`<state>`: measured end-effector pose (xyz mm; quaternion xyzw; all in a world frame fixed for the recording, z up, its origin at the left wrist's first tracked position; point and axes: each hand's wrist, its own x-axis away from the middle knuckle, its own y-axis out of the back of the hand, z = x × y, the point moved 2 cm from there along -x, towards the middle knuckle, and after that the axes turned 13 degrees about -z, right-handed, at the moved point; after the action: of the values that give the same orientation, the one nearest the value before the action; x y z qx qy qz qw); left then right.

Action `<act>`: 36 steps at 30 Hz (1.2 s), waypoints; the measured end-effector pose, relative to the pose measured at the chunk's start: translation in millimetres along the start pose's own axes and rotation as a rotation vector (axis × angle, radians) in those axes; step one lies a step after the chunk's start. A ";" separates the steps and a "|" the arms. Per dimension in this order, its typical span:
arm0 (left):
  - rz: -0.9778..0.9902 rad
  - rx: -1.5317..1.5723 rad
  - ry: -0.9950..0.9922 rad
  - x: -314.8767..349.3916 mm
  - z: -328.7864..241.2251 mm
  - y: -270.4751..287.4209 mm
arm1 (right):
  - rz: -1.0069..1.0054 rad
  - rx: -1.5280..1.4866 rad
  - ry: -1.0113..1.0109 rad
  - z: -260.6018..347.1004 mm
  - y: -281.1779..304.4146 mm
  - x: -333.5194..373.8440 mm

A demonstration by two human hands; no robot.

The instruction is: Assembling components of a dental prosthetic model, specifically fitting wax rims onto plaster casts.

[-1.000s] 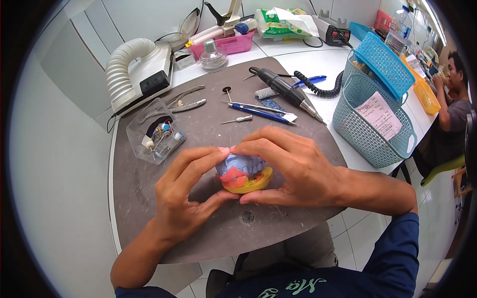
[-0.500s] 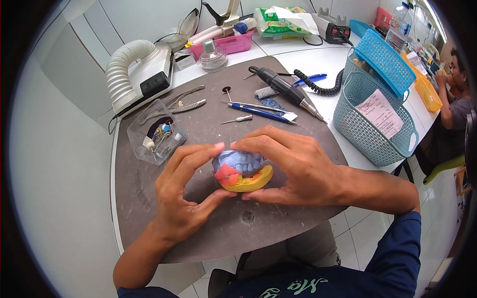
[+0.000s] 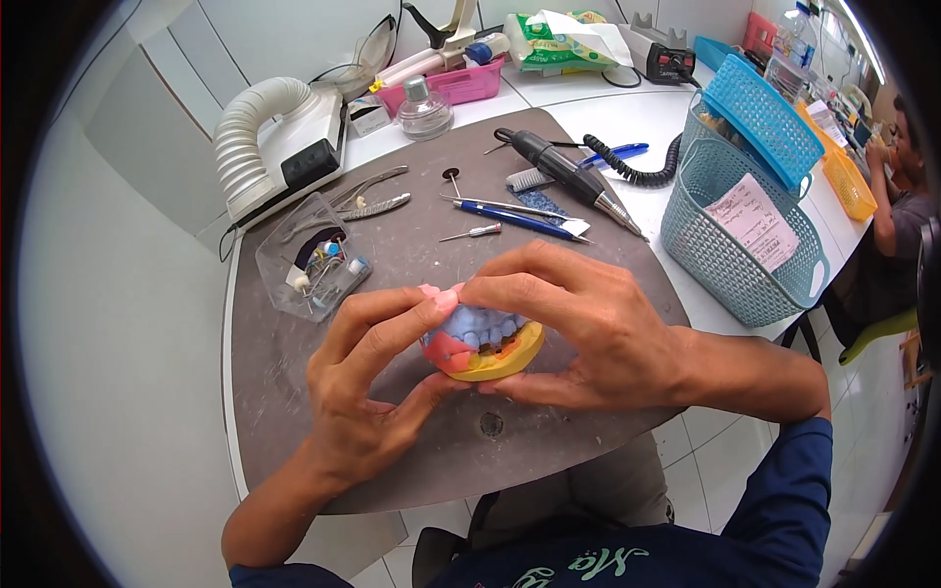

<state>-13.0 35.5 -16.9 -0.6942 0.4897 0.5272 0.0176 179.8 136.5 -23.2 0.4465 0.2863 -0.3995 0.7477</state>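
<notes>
Between both hands I hold a dental model [image 3: 480,328] above the grey-brown bench top [image 3: 392,441]. Its upper part is blue-grey with moulded teeth, its lower base is yellow, and a pink wax-like piece [image 3: 450,354] covers the left side where the halves meet. My left hand [image 3: 368,367] grips it with fingers on top and thumb under the yellow base. My right hand [image 3: 588,333] does likewise from the right. The fingertips of both hands meet over the top and hide part of the blue portion.
Beyond the hands lie a small screwdriver [image 3: 470,232], a blue pen [image 3: 520,220] and a black rotary handpiece [image 3: 569,176]. At left are a clear box of burs [image 3: 314,265], pliers [image 3: 377,208] and a white suction hose [image 3: 240,147]. Baskets [image 3: 740,230] stand right; a person [image 3: 897,186] sits beyond.
My left fingers have shifted right and further over the top of the model. The model has tilted slightly, showing more of its blue teeth. My right hand has barely moved.
</notes>
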 end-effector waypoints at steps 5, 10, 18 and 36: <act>-0.004 -0.013 -0.010 0.9 -0.8 -0.6 | -0.014 -0.001 0.008 0.2 0.3 0.6; 0.008 -0.043 -0.011 2.0 -1.4 -0.7 | -0.008 0.007 0.011 -0.2 -1.0 2.1; -0.028 -0.051 0.057 1.2 -0.3 -3.6 | -0.034 0.069 0.050 -1.2 -1.2 1.5; -0.016 -0.002 0.008 5.5 1.6 -6.2 | 0.000 0.021 0.037 0.9 -1.0 2.6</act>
<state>-9.9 36.0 -24.8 -0.7002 0.4838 0.5247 0.0192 180.3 134.5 -25.3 0.4617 0.2959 -0.3940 0.7376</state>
